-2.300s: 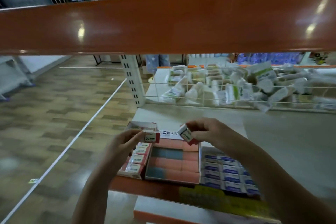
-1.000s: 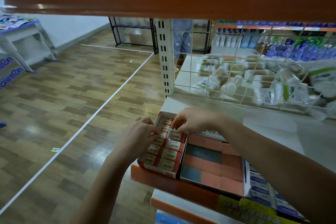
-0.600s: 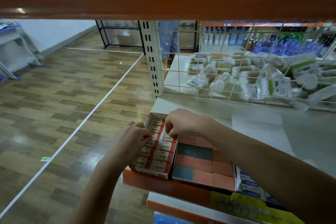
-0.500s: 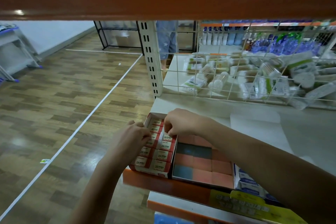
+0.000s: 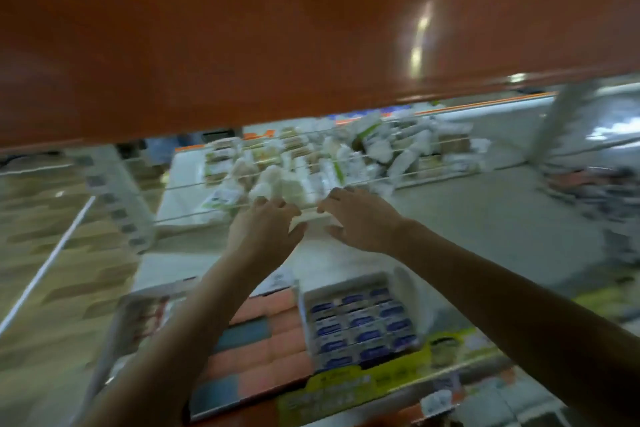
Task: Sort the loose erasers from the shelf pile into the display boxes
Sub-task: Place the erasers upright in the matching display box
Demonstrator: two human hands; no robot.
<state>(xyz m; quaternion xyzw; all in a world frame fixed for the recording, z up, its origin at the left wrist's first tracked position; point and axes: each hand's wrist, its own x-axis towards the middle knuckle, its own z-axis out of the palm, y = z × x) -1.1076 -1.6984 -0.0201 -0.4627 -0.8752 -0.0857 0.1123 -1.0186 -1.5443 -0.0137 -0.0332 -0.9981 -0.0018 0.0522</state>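
Both hands reach deep over the shelf, empty.

We see the left hand [image 5: 265,230] and right hand [image 5: 360,220] side by side near the wire divider [image 5: 194,184], fingers loosely spread and holding nothing (the frame is blurred). The display boxes sit near the shelf's front edge: red-labelled box [image 5: 145,315], pink-and-blue box [image 5: 256,347], blue-labelled box [image 5: 360,326].
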